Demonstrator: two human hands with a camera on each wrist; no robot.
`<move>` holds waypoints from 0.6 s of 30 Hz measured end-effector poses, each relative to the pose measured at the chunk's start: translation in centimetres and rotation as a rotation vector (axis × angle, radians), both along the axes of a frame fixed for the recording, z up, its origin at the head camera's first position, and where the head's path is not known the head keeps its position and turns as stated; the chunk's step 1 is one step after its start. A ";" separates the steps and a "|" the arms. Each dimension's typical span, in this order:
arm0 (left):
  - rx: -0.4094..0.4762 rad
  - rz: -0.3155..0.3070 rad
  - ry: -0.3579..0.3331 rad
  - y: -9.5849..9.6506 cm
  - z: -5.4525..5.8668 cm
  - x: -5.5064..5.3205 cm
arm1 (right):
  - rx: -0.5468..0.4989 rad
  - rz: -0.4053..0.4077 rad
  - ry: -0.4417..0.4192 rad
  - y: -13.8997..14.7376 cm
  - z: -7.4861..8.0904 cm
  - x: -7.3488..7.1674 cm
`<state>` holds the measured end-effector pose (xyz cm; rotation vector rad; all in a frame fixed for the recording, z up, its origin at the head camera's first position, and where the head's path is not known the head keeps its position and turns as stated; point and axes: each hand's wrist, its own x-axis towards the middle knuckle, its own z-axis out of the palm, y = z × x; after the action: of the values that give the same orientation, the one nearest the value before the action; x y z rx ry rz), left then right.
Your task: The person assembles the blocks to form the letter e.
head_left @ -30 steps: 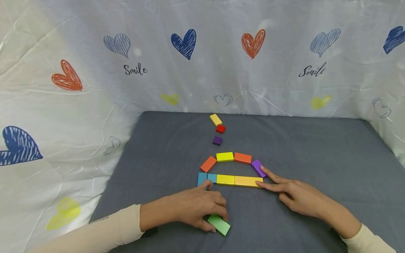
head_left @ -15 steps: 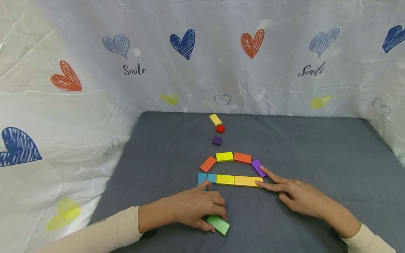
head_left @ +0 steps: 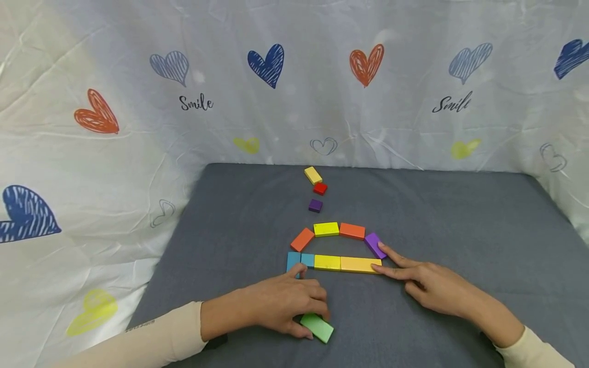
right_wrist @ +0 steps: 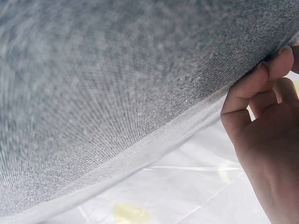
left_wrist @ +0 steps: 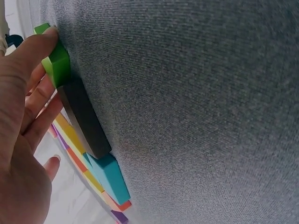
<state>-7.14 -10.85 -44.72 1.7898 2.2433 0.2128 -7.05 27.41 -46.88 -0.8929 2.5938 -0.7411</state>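
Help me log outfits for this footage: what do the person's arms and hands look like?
The left sleeve and right sleeve are cream, ending above the wrists; the left carries small dark lettering, unreadable here. The left hand and right hand are ungloved, no rings visible.

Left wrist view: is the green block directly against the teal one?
No: a dark block lies between the green block and the teal block.

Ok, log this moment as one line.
left hand: pinches green block | right hand: touches purple block, amber block | black block: beside green
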 end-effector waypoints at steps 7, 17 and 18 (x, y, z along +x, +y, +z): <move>-0.003 -0.002 -0.004 0.0 0.0 0.0 | 0.000 0.001 0.009 0.0 -0.1 0.0; 0.007 0.006 -0.002 0.0 0.3 -0.6 | -0.006 0.007 0.006 0.0 -0.1 0.0; 0.020 0.011 -0.007 0.0 0.4 -0.7 | -0.005 0.006 0.003 0.0 -0.1 -0.1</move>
<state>-7.85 -10.83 -44.27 1.7842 2.2545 0.2445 -7.10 27.42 -46.94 -0.9032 2.5915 -0.7458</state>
